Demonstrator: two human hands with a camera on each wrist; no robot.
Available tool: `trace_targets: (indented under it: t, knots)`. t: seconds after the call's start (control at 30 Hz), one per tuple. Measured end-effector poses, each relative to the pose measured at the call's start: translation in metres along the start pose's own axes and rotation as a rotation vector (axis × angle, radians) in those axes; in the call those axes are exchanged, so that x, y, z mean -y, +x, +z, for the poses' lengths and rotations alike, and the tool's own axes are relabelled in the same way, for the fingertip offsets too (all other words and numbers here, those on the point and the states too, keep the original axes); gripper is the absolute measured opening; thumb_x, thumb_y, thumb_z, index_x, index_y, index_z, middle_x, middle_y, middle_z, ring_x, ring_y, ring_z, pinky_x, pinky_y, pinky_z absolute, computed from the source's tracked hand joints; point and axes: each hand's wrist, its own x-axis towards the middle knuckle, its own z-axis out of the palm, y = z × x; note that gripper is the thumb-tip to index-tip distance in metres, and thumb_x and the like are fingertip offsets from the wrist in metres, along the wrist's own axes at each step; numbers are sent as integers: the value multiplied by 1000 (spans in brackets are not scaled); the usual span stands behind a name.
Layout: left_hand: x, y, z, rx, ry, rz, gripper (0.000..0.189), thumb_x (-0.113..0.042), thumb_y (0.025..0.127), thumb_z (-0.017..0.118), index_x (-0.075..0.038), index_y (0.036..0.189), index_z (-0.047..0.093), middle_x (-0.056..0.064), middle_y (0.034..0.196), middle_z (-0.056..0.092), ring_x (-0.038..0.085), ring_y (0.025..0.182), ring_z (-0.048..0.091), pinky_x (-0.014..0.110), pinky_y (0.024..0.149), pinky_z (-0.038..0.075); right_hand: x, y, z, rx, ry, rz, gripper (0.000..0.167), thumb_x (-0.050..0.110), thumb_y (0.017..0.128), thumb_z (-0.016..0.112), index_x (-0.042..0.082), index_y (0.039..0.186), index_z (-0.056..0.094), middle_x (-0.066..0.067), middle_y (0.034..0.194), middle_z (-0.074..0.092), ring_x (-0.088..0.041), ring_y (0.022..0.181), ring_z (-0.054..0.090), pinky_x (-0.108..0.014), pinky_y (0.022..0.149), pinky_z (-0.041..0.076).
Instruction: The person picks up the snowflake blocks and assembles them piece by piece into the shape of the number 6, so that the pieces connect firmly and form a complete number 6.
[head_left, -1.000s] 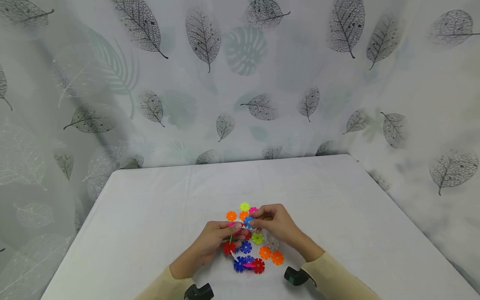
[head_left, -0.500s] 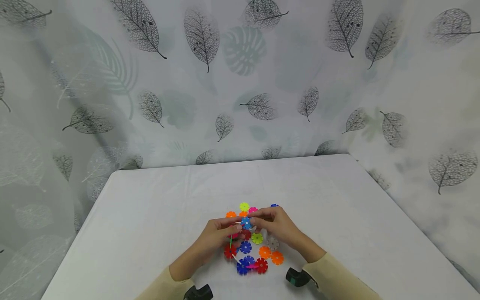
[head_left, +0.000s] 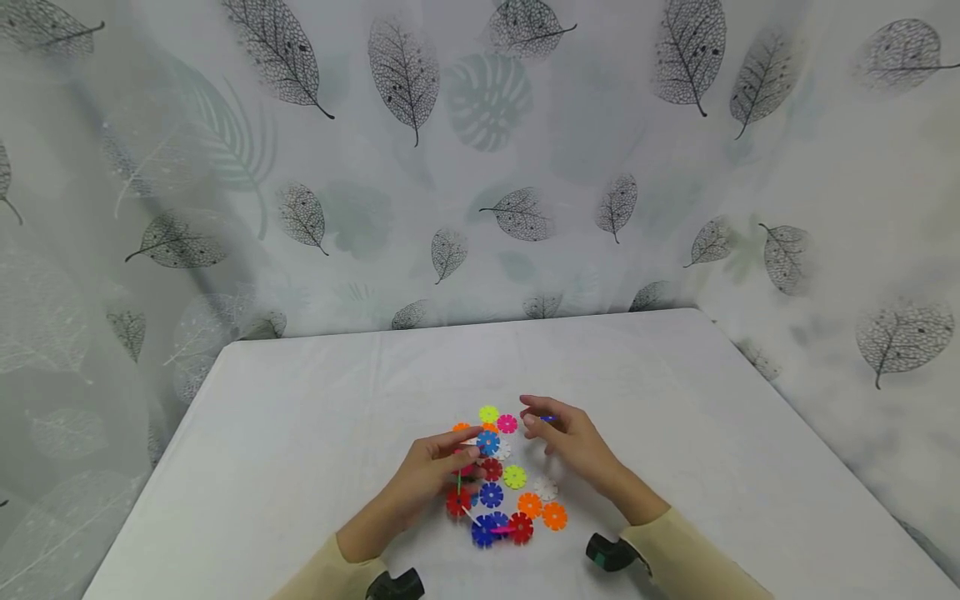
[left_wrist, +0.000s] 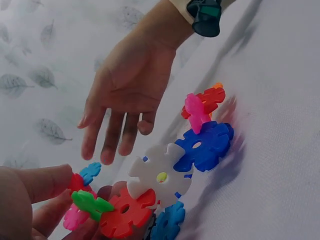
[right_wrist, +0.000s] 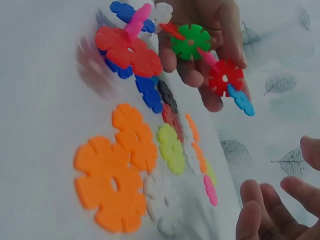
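A chain of interlocked plastic snowflake discs hangs in my left hand (head_left: 426, 479), whose thumb and fingers pinch it near one end. The right wrist view shows a light blue disc (right_wrist: 241, 100) slotted at the tip, followed by a red disc (right_wrist: 226, 78), a pink one and a green disc (right_wrist: 190, 42). Further along, a white disc (left_wrist: 160, 172) and a blue disc (left_wrist: 205, 147) join on, then pink and red ones lower down. My right hand (head_left: 576, 442) holds nothing; it hovers right of the chain, fingers loosely bent and apart from it.
Loose discs lie on the white table (head_left: 315, 417) around the hands: orange discs (right_wrist: 112, 185), a clear disc (right_wrist: 164, 202), a yellow-green disc (head_left: 514, 477), a pink disc (head_left: 507, 424). A blue disc (head_left: 548, 417) is partly covered by my right hand. A leaf-print curtain (head_left: 480, 167) stands behind.
My right hand brought the light blue disc against the chain's end, then let go and moved right. The disc stays on the chain, which my left hand keeps holding in about the same place.
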Motion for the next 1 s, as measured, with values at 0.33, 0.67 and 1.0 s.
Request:
trace_targets:
  t: [0.33,0.67,1.0]
  knots:
    - [5,4,-7,-19,10,-20,46,-23,99,68,-9,142,60,17,111,73,28,99,72,36,88,58,-10,-6,-20,-92,-14,80,49,28,100,66,10,144,56,-12,130,62,-29,102,67,-33,71,57]
    - [1,0,-8,-38,42,-32,48,-26,99,67,-11,144,58,16,112,73,27,100,72,39,88,58,-10,-14,-31,95,-239,123,37,22,89,80,11,123,72,-2,109,69,-21,89,61,-32,69,56]
    - [-1,-1,-6,-32,54,-30,49,-27,100,67,-10,144,57,16,114,72,27,100,71,34,78,57,-8,-17,-26,246,-410,91,35,31,70,95,18,97,75,3,89,65,-20,74,54,-29,61,47]
